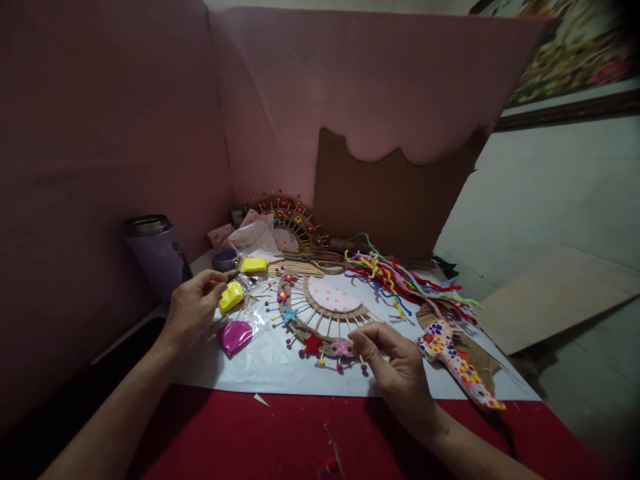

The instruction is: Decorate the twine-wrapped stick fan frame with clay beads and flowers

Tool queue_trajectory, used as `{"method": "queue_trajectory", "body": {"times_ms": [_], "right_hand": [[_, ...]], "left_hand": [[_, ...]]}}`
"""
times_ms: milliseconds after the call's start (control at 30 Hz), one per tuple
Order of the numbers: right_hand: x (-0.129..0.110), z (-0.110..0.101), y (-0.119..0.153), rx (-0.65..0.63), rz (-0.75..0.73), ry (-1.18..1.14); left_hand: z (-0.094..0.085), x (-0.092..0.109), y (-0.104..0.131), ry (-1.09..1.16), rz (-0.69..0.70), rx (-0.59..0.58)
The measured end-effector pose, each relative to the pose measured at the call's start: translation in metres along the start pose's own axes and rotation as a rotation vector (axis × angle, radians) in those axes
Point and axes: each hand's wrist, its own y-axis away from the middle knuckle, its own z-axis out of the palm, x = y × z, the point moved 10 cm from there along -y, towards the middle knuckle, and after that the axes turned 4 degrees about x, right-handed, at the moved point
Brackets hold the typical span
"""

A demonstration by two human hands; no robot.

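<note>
On the white sheet lies a half-round craft (300, 327) made of cardboard, twine and thin sticks. Its middle is a pink dotted half circle (334, 294), and small stars, flowers and beads trim its outer rim. The fingers of my right hand (400, 377) are pinched at the rim, beside the pink star (341, 347); whatever lies between the fingertips is hidden. My left hand (195, 303) is pinched above a bag of yellow clay (231, 297). A small brown piece shows at its fingertips, too small to name. A magenta clay packet (236, 337) lies below.
A purple tumbler (155, 257) stands left. Scissors (320, 261) and sticks lie behind the craft, near another yellow clay block (254, 265). Colourful pipe cleaners (400, 283) and a flower-patterned glue gun (457, 363) lie right. A second half-round craft (295, 217) leans behind, beside cut cardboard (380, 193).
</note>
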Motion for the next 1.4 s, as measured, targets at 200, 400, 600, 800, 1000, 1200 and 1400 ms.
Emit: {"method": "queue_trajectory", "body": {"times_ms": [200, 400, 600, 800, 1000, 1200, 1400], "right_hand": [[0.001, -0.003, 0.001, 0.021, -0.009, 0.047], [0.000, -0.001, 0.002, 0.005, -0.037, 0.046], [-0.002, -0.001, 0.003, 0.010, -0.056, 0.038], [-0.006, 0.000, 0.003, 0.000, -0.084, 0.050], [-0.008, 0.001, 0.003, -0.008, -0.105, 0.071], [-0.009, 0.003, 0.004, -0.022, -0.115, 0.067], [-0.010, 0.005, 0.005, -0.047, -0.127, 0.081]], "left_hand": [[-0.010, 0.014, 0.012, -0.074, 0.014, 0.080], [-0.001, 0.015, 0.016, -0.002, 0.027, 0.033], [-0.002, 0.014, 0.014, -0.224, 0.063, 0.048], [0.013, 0.003, 0.017, -0.709, 0.044, -0.196], [0.027, 0.015, 0.019, -0.679, 0.265, -0.175], [0.038, 0.015, 0.023, -0.774, 0.271, -0.270], [0.040, 0.017, 0.019, -0.761, 0.292, -0.245]]}}
